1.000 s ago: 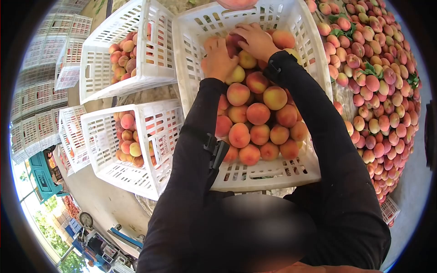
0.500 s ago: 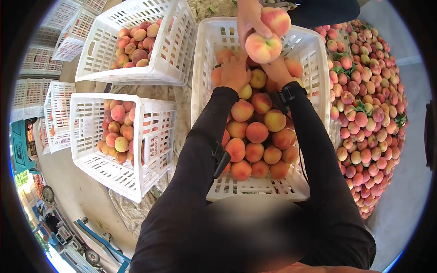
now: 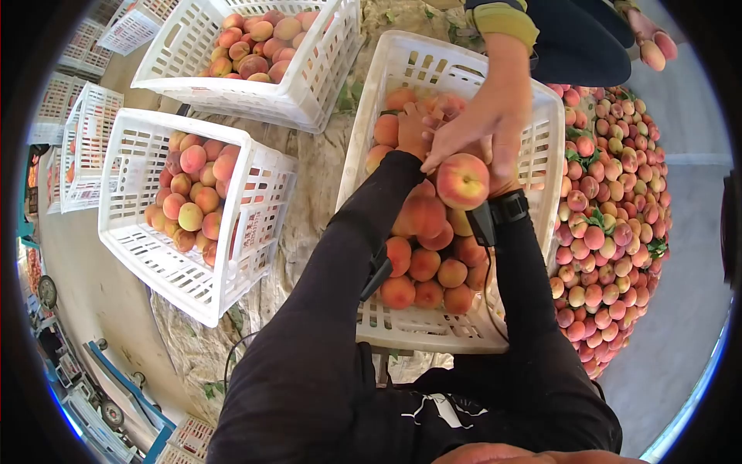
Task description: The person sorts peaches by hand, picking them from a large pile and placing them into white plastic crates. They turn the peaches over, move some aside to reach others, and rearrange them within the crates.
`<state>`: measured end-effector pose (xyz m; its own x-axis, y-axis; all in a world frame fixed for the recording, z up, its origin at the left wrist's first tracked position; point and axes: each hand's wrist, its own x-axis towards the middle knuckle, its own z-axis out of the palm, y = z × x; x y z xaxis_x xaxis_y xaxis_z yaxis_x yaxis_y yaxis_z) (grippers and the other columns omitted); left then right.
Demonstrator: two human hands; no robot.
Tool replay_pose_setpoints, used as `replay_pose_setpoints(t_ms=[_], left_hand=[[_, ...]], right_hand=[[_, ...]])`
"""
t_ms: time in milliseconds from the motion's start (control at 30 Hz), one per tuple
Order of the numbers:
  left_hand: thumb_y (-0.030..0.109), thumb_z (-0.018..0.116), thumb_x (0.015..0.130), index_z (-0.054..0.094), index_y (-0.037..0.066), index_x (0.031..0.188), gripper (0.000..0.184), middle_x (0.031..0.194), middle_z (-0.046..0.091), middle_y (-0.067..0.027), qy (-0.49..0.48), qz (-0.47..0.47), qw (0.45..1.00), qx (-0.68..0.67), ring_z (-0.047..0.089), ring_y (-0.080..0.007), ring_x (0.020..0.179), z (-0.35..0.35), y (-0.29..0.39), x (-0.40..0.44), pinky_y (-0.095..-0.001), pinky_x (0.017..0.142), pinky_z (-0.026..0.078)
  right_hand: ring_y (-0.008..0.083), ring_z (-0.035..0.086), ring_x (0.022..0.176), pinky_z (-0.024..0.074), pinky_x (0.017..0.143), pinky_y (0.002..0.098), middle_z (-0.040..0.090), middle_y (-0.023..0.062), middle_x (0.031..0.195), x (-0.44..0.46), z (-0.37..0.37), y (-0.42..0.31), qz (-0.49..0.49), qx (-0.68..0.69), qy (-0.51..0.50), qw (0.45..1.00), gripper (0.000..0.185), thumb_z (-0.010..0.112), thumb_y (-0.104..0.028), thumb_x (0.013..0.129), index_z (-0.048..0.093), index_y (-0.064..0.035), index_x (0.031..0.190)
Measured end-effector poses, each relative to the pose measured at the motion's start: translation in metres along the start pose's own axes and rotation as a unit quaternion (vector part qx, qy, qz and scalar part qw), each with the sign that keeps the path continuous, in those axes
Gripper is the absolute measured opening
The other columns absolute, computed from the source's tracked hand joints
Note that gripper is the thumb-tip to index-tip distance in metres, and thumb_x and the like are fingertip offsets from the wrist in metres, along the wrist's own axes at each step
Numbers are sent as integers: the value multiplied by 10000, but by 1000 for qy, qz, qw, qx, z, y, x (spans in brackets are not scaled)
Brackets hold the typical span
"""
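Your left hand point(image 3: 414, 130) is down among the round red-and-yellow peaches point(image 3: 424, 264) inside the white slatted plastic crate point(image 3: 433, 334), toward its far edge and closer to its left edge than its right. Its fingers bend forward over the fruit, but you cannot tell whether they pinch one. Your right hand point(image 3: 505, 182) reaches in by the right edge, with a black strap point(image 3: 510, 207) around the wrist; a co-worker's hand point(image 3: 495, 108) covers most of it, so its grip cannot be told either.

That person's arm comes over the far edge in an olive-green cuff point(image 3: 506, 22). One large red-and-yellow peach point(image 3: 463, 182) sits by their fingertips, perhaps held above the layer below. More peaches fill the crate toward its near edge.

Past the left edge stand two white plastic crates of peaches point(image 3: 259, 228); beyond the right edge spreads a broad heap of loose peaches point(image 3: 610, 232).
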<state>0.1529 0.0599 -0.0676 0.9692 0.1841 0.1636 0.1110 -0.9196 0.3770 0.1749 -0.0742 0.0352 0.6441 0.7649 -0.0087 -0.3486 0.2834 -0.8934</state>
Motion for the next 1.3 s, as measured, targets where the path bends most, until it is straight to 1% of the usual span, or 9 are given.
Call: replay_pose_setpoints(t_ms=[167, 333, 500, 567, 733, 800, 1000, 1200, 1300], left_hand=[[274, 598, 866, 447, 225, 1377, 535, 1050, 608, -143, 33, -17, 997, 65, 546, -318, 949, 0, 12, 1, -436, 741, 457], [176, 556, 878, 443, 219, 1395, 531, 1035, 618, -149, 55, -10, 996, 72, 544, -318, 924, -3, 13, -2, -442, 746, 452], [164, 545, 882, 421, 203, 1433, 566, 1046, 604, -162, 54, 7, 993, 103, 540, -326, 933, -5, 13, -8, -443, 748, 464], [158, 544, 880, 398, 192, 1463, 602, 1056, 591, -175, 63, 17, 992, 106, 544, -332, 931, -7, 12, -6, -441, 732, 482], [200, 548, 890, 615, 129, 1231, 355, 1085, 626, -117, 9, -4, 990, 141, 522, -321, 1018, -12, 20, -7, -439, 796, 435], [201, 555, 885, 642, 106, 1173, 315, 1098, 623, -120, 9, -9, 989, 148, 519, -318, 1023, -8, 20, -5, -434, 793, 437], [229, 598, 864, 616, 54, 1180, 362, 1120, 614, -127, -5, -8, 985, 174, 513, -316, 1031, 0, 19, -4, -408, 783, 455], [237, 659, 840, 525, 78, 1282, 488, 1155, 614, -127, 19, 2, 995, 99, 583, -335, 947, -14, 17, -5, -407, 735, 511], [195, 619, 845, 594, 82, 1054, 239, 1032, 639, -112, 28, 20, 998, 51, 647, -305, 856, -40, 16, -1, -384, 673, 546]], right_hand=[[266, 559, 1187, 485, 968, 394, 572, 142, 1297, -12, -12, -46, 231, -86, 29, 969, 688, 561, -531, 922, 496, 6, 1348], [318, 572, 1146, 524, 869, 421, 486, 100, 1384, -80, 56, -23, 92, -735, -161, 652, 581, 696, -267, 812, 504, -111, 1338], [332, 565, 1102, 517, 858, 412, 517, 142, 1251, -91, 37, -19, 96, -694, -52, 711, 527, 728, -162, 726, 552, -91, 1218], [323, 561, 1111, 494, 907, 394, 533, 150, 1222, -68, 19, -34, 142, -531, 11, 835, 520, 735, -162, 755, 541, -89, 1232], [328, 561, 1121, 467, 959, 382, 549, 166, 1254, 19, 33, -48, -158, -571, 90, 801, 502, 717, -171, 798, 540, -88, 1261], [348, 567, 1144, 459, 985, 399, 536, 179, 1320, 55, 25, -35, -308, -712, -11, 631, 428, 657, -190, 863, 560, -54, 1258], [371, 640, 978, 498, 874, 458, 672, 113, 1158, 88, -24, 18, 59, -769, -94, 630, 315, 530, -274, 927, 656, -79, 1141], [318, 663, 1007, 502, 898, 401, 691, 164, 1114, 74, -71, 7, -45, -444, 74, 892, 289, 508, -213, 959, 660, -54, 1145], [279, 653, 1025, 476, 956, 348, 656, 160, 1163, 56, -100, 11, -66, -553, 83, 826, 317, 529, -180, 955, 624, -52, 1229]])
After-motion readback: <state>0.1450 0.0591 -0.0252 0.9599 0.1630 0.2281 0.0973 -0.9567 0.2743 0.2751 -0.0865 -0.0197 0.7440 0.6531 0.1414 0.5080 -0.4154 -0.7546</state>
